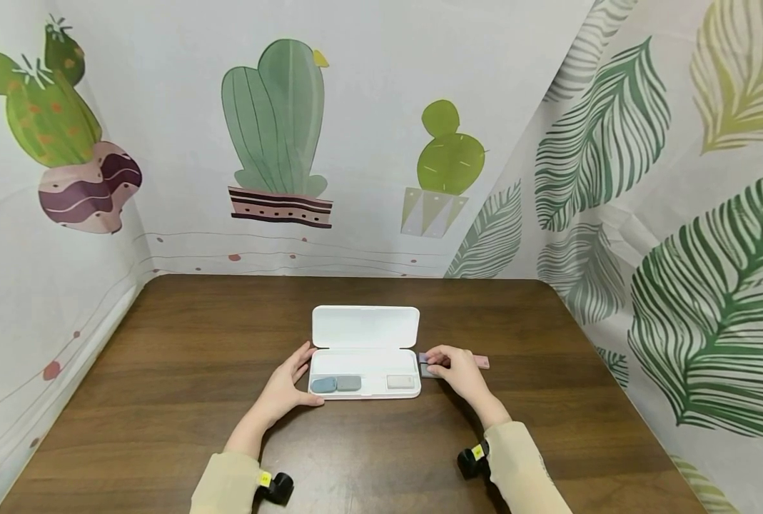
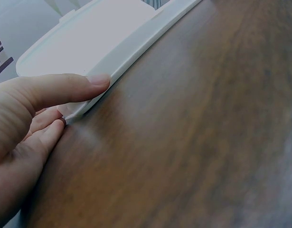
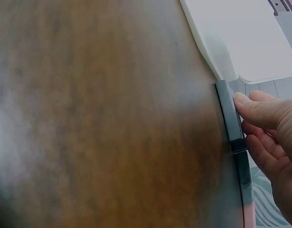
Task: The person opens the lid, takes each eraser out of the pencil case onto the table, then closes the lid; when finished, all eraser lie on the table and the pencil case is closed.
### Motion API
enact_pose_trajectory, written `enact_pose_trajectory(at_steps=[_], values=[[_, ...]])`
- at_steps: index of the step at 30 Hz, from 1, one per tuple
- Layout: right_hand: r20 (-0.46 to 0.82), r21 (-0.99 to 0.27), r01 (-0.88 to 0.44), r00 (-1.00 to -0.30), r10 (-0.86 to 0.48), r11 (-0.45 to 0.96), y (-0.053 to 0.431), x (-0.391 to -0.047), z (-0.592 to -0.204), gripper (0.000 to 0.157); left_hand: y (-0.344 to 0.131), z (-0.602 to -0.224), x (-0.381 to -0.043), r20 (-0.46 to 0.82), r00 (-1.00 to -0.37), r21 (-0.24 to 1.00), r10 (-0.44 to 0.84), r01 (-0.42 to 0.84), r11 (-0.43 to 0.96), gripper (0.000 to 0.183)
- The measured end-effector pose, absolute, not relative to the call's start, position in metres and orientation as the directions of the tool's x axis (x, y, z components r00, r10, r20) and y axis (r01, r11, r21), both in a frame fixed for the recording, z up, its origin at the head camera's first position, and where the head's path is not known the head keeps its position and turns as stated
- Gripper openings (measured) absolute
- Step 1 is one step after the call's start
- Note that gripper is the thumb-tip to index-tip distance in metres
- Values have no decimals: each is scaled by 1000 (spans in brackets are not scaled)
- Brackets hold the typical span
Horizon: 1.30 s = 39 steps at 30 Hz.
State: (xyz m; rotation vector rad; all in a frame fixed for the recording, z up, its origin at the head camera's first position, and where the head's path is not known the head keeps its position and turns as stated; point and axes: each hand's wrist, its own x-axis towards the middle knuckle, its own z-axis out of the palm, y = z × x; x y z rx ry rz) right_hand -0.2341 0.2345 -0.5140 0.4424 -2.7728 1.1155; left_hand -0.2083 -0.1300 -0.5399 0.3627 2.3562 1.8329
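A white pencil case (image 1: 365, 397) lies on the table with its lid (image 1: 365, 327) raised at the back. My left hand (image 1: 286, 387) grips its left end, thumb along the front edge and fingers at the left side. A blue-and-grey flat marker-like piece (image 1: 348, 383) and a small white block (image 1: 400, 382) lie inside. Right of the case, my right hand (image 1: 455, 370) pinches a flat lilac strip (image 1: 422, 356) with thumb and forefinger. A flat grey marker-like stick (image 3: 228, 107) lies on its near side, and a pink end (image 1: 482, 362) shows beyond the hand.
The brown wooden table (image 1: 182, 400) reaches back to a cloth backdrop (image 1: 368, 143) printed with cacti and leaves. A small black wrist camera (image 1: 278, 489) sits at the left sleeve, another camera (image 1: 471, 462) at the right.
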Motion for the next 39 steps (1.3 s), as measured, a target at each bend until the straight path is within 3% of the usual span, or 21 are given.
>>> enact_pose_trajectory(at_steps=[9, 17, 26, 39], values=[[275, -668, -365, -931, -240, 649, 213, -229, -499, 16, -130, -540, -208, 43, -962, 966, 269, 109, 233, 116], [288, -639, -439, -898, -332, 632, 170, -226, -483, 19, -130, -539, -206, 56, -962, 967, 268, 119, 227, 116], [245, -628, -519, -839, -486, 579, 124, -214, -478, 27, -131, -538, -205, 62, -959, 972, 275, 121, 200, 115], [158, -549, -573, -786, -597, 609, 77, -200, -485, 37, -131, -538, -205, 83, -955, 967, 285, 147, 209, 113]])
